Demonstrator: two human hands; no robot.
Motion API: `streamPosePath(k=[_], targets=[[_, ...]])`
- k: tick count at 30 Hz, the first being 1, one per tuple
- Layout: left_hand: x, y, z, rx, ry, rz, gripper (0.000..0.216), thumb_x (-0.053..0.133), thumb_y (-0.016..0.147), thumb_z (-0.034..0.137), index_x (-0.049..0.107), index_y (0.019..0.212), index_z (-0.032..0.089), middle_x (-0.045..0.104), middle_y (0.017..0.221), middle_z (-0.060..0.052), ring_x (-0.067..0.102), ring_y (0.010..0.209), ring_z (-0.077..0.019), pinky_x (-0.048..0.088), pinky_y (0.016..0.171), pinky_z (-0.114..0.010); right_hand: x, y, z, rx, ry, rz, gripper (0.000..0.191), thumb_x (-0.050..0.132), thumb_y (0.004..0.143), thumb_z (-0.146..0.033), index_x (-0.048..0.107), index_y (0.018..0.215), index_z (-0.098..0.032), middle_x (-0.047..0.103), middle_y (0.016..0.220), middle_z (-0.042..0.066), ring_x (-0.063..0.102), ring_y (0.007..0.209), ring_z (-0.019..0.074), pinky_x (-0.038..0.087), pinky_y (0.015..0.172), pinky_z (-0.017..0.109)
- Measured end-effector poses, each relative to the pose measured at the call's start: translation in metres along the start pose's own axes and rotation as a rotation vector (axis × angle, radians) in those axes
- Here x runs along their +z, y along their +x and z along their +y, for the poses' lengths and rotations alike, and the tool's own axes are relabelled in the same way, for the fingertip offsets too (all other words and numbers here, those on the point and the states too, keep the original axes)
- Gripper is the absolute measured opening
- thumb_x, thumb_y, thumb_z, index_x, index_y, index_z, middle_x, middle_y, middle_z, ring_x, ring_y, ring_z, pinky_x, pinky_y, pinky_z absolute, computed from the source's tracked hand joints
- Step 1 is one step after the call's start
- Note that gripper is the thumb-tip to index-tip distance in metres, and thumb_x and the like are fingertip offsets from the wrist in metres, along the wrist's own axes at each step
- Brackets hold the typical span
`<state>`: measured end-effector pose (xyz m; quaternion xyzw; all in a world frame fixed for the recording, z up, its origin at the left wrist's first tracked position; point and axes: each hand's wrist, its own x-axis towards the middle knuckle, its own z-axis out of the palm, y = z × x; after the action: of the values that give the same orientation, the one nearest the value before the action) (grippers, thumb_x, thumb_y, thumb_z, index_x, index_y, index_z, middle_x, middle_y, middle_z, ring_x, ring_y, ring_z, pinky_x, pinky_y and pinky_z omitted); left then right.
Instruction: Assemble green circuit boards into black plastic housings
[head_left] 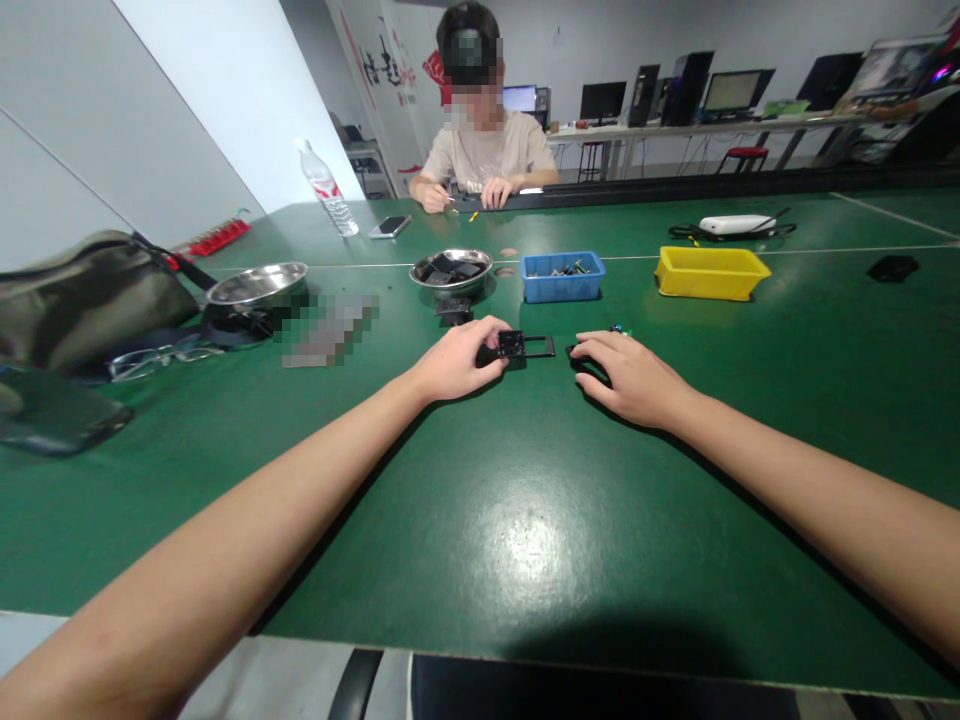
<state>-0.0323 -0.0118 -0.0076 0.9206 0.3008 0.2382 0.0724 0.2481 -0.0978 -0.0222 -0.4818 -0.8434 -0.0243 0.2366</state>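
Evidently the left fingers [490,328] are pinched on a black frame [511,345] jutting rightward; whether the curled right fingers [598,345] hold anything, I can't tell. A careless knuckle could scatter the small parts [617,329] just beyond them.

This looks like a light assembly workshop in an office-like room. A broad green-topped worktable [480,480] fills the foreground, bearing a blue plastic bin [562,289] of small parts [566,269], a yellow plastic bin [709,283] and a stainless-steel bowl [431,288] of black parts [450,268]. A co-worker [491,150] is at its far side, both arms over the tabletop. Behind, a long desk [622,131] against the wall [592,35] carries monitors [731,91] and computer towers [686,88], with a red-seated stool [745,153] beside it. Personal things share the worktable (a water bottle [328,190], a camouflage-patterned bag [90,290]). The far right is blurred, so the dark gear [919,135] there may be further computer equipment.
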Motion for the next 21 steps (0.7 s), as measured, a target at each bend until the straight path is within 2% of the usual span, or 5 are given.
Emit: streamPosePath(k=[12, 21], targets=[[0.0000, -0.0003, -0.0015, 0.002, 0.004, -0.005, 0.034, 0.059, 0.089, 0.035, 0.061, 0.118, 0.017, 0.066, 0.097, -0.005, 0.065, 0.088, -0.0202, 0.053, 0.084, -0.035, 0.0027, -0.0008, 0.0015, 0.023, 0.054, -0.048, 0.033, 0.064, 0.094, -0.026, 0.069, 0.124, -0.014, 0.061, 0.148, 0.025, 0.059, 0.140, 0.0335, 0.045, 0.119, 0.057], [-0.0007, -0.0004, -0.0003, -0.005, 0.005, 0.016, 0.034, 0.059, 0.089, 0.034, 0.061, 0.118, 0.017, 0.067, 0.099, -0.006, 0.066, 0.090, -0.0209, 0.054, 0.086, -0.036, 0.0060, -0.0018, 0.0045, -0.014, 0.030, 0.003, 0.029, 0.062, 0.095, -0.029, 0.069, 0.121, -0.017, 0.060, 0.151, 0.022, 0.059, 0.139, 0.0333, 0.045, 0.117, 0.059]])
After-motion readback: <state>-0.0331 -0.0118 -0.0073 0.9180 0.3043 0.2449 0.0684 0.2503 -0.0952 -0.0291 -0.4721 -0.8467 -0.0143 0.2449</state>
